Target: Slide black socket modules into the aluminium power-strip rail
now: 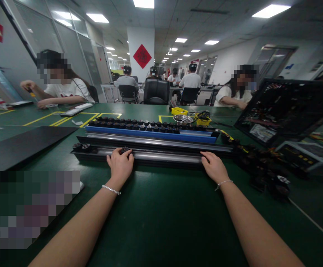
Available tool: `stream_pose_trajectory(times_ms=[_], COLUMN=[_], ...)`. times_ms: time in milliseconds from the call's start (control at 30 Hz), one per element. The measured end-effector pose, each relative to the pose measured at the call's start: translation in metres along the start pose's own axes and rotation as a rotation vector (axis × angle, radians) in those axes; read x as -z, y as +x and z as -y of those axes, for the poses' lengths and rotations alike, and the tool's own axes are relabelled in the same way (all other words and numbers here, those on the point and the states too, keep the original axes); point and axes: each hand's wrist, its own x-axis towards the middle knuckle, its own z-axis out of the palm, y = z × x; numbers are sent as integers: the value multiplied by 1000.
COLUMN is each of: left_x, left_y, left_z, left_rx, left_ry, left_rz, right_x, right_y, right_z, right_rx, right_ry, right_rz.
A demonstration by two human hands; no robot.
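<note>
A long black channel (167, 157) with a shiny grey inside lies crosswise before me. My left hand (121, 164) is at its left half, fingers closed around a small dark round part (125, 150) that is mostly hidden. My right hand (216, 167) is at the channel's right end, fingers over the near wall and thumb in front, gripping it lightly. At the far left of the channel sit a few black round parts (82, 147) with pale tops. Just behind is a second channel (156, 142), then a blue-sided one (150, 133) with rows of similar black parts.
Loose black parts (267, 167) are heaped at right, by a metal-cased box (309, 155) and an upright black panel (286, 111). Yellow trays (179, 111) and a metal dish (183, 119) stand behind. A dark board (30, 142) lies left. Co-workers (69, 87) sit across the table.
</note>
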Motion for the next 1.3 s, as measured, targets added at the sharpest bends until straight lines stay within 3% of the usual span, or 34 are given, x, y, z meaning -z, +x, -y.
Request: stream_pose_trajectory(times_ms=[1300], left_x=[-4], left_y=[-1], left_z=[-1], left_rx=[-108], left_ry=[-48], left_rz=[-25], right_x=[0], right_y=[0], right_z=[0], right_rx=[1], right_ry=[-3], right_rz=[-7])
